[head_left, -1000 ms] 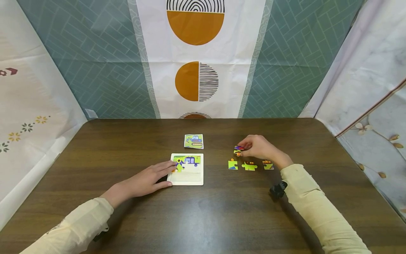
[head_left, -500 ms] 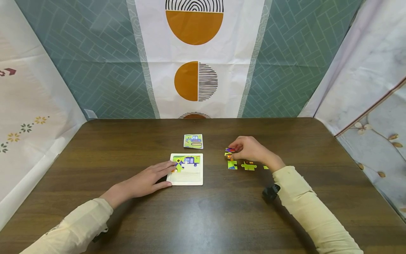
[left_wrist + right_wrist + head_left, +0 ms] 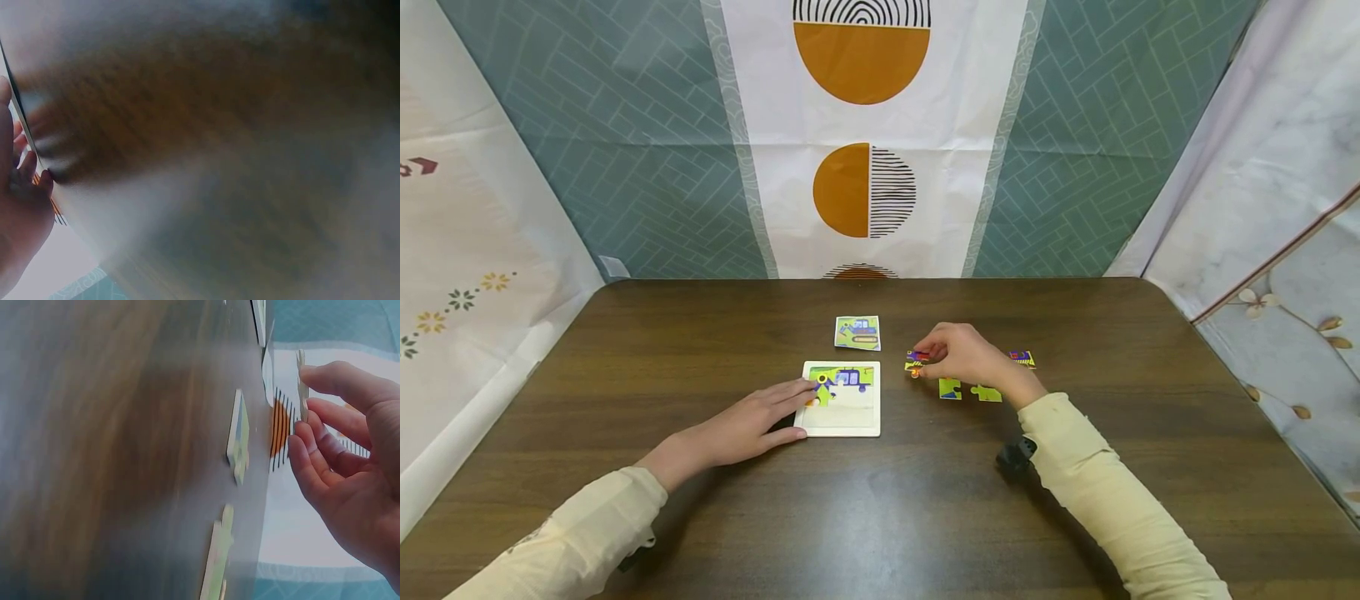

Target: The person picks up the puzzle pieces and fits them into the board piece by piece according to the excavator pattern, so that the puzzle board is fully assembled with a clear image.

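My right hand [image 3: 966, 357] pinches a small jigsaw puzzle piece [image 3: 914, 364], purple, yellow and orange, between thumb and fingers. The right wrist view shows that piece [image 3: 302, 387] edge-on, raised off the table. Straight fingers of my left hand [image 3: 745, 425] rest on the left side of a white-framed puzzle board [image 3: 842, 432], covering part of it. Joined pieces [image 3: 850, 379] with a blue vehicle on green fill the board's upper part; its lower part shows bare pale backing. In the left wrist view my left hand [image 3: 22, 212] appears only at the edge.
Loose puzzle pieces lie right of the board: a green-blue one [image 3: 950, 390], a green one [image 3: 987, 393] and a purple-yellow one [image 3: 1022, 358]. Behind the board is a picture card [image 3: 857, 333] of a vehicle. A patterned cloth [image 3: 880, 125] hangs beyond the table's far edge.
My right hand has carried the pinched piece leftward, from above the loose pieces toward the board. The purple-yellow piece at right has come into view. My left hand stays where it was.
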Available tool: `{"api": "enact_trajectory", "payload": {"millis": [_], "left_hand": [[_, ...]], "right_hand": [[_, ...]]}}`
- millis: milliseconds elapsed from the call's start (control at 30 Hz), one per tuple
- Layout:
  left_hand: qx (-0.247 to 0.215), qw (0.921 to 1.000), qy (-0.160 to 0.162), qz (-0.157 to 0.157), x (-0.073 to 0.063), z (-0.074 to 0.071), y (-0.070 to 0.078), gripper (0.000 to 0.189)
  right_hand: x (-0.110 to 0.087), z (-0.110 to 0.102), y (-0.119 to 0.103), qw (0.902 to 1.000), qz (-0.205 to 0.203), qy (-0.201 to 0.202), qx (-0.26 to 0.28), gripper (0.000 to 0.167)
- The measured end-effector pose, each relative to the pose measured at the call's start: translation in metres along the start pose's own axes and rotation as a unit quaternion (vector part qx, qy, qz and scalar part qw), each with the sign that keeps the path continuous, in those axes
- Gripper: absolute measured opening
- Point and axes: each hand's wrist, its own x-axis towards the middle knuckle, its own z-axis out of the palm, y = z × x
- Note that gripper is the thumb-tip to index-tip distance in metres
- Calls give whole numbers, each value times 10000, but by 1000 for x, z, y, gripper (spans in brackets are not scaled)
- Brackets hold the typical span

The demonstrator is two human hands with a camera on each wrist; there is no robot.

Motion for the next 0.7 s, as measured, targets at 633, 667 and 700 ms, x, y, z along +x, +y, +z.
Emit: {"api": "enact_trajectory", "payload": {"millis": [633, 667, 700], "left_hand": [[22, 10000, -12, -65, 0, -1, 0, 64], [19, 10000, -25, -82, 0, -1, 0, 64], [15, 9999, -37, -97, 1, -1, 0, 64]], "right_hand": [[24, 24, -28, 9991, -280, -282, -126, 30], [24, 25, -29, 9989, -323, -288, -151, 30], [25, 26, -31, 9988, -342, -298, -164, 30]]}}
